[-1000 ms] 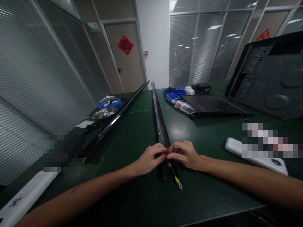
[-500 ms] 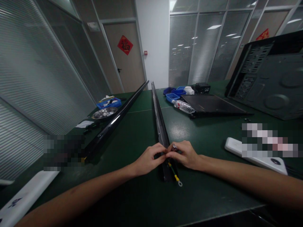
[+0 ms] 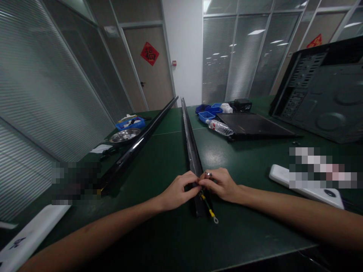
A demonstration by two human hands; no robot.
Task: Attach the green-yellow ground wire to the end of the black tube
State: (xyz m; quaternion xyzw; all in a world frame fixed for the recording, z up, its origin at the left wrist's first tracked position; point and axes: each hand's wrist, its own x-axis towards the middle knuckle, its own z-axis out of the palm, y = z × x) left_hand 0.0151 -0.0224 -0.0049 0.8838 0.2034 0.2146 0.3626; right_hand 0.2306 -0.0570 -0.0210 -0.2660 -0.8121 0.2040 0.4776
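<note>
A long black channel-like strip (image 3: 191, 145) runs away from me across the green table. Over its near end, my left hand (image 3: 181, 190) and my right hand (image 3: 219, 185) meet with fingertips pinched together. Whatever lies between the fingertips is too small and covered to make out. Just below the fingers, a short yellow-green wire with a ring terminal (image 3: 212, 214) hangs out beside the strip's end. A ring shows on a finger of my right hand.
Another long black strip (image 3: 138, 145) lies to the left, near a metal bowl (image 3: 124, 140) and a blue tray (image 3: 121, 125). Rightward are a plastic bottle (image 3: 219, 127), a dark flat panel (image 3: 258, 126), a white device (image 3: 306, 189) and a large metal case (image 3: 326, 94).
My right fingers have shifted very slightly at the strip's near end. Both hands stay in the same place, and the wire has barely moved.
</note>
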